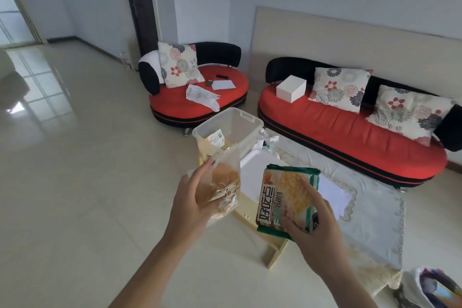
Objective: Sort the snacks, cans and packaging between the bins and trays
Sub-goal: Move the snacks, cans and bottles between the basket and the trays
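Two packets are up at once, one in each hand. The left hand (pixel 192 200) has its thumb over the front and its fingers curled behind a clear bag (pixel 222 180) with a bun inside, a firm wrap-around hold. The right hand (pixel 317 217) pinches a green packet (pixel 287 197): thumb laid across the printed face, fingers (pixel 292 225) hooked under the lower edge.

And here's the relation that counts. The clear bin (pixel 250 120) sits on the floor at 12 o'clock from the left hand, just past the bag's top edge, and at 11 o'clock from the right hand, further off. So the left hand is the nearer one. Some wrappers lie inside the bin. Between and beneath both hands is a white tray (pixel 276 256) with a pale wooden rim, its near corner at 6 o'clock from the green packet.

Both packets are held upright, long axes running 6 to 12, the green one leaning a touch towards 1. The forearms come in from 7 and 5 o'clock and converge. The left palm is turned inward, and the back of the right hand faces up. A drop into the bin looks likeliest for the bag; where the green packet belongs can't be told.
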A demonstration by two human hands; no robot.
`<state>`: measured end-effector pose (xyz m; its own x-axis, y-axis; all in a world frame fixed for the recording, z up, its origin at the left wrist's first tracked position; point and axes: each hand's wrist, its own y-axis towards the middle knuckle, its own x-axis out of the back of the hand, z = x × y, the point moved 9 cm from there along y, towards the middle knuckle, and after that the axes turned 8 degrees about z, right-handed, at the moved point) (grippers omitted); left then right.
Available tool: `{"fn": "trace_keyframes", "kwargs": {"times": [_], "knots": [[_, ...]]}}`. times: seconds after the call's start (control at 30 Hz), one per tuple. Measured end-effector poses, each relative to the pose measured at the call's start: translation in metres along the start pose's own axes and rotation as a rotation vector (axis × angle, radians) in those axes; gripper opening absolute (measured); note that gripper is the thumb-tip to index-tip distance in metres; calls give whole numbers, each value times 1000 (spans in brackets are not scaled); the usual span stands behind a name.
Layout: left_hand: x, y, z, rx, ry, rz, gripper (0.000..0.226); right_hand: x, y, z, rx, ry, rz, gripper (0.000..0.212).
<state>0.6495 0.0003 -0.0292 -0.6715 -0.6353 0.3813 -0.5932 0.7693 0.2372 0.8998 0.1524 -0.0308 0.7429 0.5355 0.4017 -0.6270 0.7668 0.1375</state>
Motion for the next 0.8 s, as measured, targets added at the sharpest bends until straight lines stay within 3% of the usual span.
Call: {"fn": "trace_keyframes", "kwargs": {"times": [0.4, 0.8], "knots": [[99, 152, 77, -40, 36, 88, 91, -117, 128, 16, -86, -78, -65, 88], [114, 249, 155, -14, 34, 144, 89, -185, 244, -9, -147, -93, -30, 86]]}}
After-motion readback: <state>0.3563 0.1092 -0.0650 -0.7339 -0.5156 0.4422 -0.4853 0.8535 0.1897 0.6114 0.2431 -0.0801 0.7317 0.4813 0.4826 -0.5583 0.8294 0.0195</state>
